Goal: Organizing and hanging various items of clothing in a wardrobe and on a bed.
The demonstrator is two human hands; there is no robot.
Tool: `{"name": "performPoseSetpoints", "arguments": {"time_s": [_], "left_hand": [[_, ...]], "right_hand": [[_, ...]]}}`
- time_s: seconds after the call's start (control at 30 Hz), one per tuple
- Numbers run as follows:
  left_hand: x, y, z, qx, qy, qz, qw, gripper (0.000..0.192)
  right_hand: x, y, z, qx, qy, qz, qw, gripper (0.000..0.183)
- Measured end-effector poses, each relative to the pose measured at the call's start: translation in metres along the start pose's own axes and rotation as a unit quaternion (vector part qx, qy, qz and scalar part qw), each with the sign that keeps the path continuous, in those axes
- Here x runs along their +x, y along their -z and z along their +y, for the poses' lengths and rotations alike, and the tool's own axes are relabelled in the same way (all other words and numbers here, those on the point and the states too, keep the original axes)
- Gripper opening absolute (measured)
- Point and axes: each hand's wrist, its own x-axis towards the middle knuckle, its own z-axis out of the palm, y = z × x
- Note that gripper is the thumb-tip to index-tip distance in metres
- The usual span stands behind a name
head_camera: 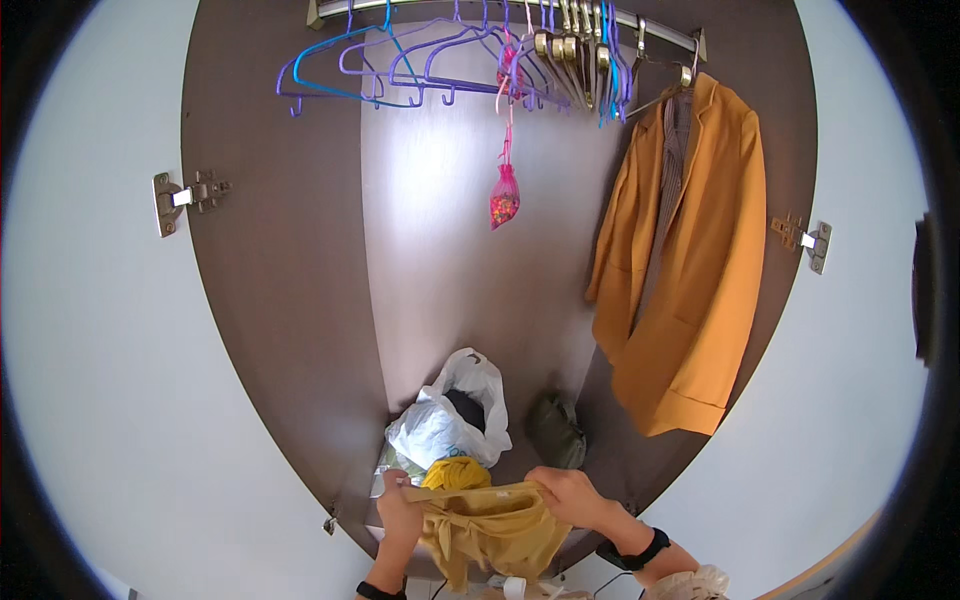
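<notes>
Between my two hands a mustard-yellow garment (502,525) with a tied waist hangs stretched out by its top edge. My left hand (400,510) grips its left corner, and my right hand (566,496) pinches the right one. Just beyond it, on the wardrobe floor, lies a bundle of darker yellow cloth (457,473). Behind that bundle slumps a white plastic bag (442,427) with its mouth open and dark cloth (466,410) inside. A dark green bundle (556,431) rests to the right of the bag. The lower part of the held garment falls in folds.
Purple and blue hangers (352,75) and several metal-clip hangers (574,60) hang from the rail (435,6). Below them dangles a pink mesh sachet (505,199). An orange blazer (690,262) hangs at right. Both white doors (112,337) stand open on metal hinges (184,196).
</notes>
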Motion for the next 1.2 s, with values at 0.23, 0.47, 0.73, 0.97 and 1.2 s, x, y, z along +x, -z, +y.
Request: {"name": "performPoseSetpoints", "arguments": {"time_s": [0.23,0.47,0.73,0.97,1.2], "left_hand": [[0.021,0.004,-0.026,-0.172,0.102,-0.134,0.971,0.01],[0.013,0.023,-0.062,-0.217,0.11,-0.42,0.874,0.025],[0.019,0.016,-0.026,0.017,-0.071,-0.295,0.953,0.021],[0.013,0.027,-0.01,0.048,-0.139,-0.305,0.941,0.021],[0.007,0.012,-0.027,-0.032,-0.149,-0.297,0.943,0.022]], "right_hand": [[0.026,0.005,0.002,-0.035,-0.022,-0.094,0.995,0.016],[0.039,-0.002,0.03,0.006,-0.083,-0.136,0.987,0.012],[0.052,0.017,0.031,-0.018,-0.077,-0.294,0.953,0.015],[0.111,0.185,-0.044,0.112,0.005,0.237,0.965,0.009],[0.185,0.305,-0.13,-0.036,0.186,0.413,0.891,0.015]]}}
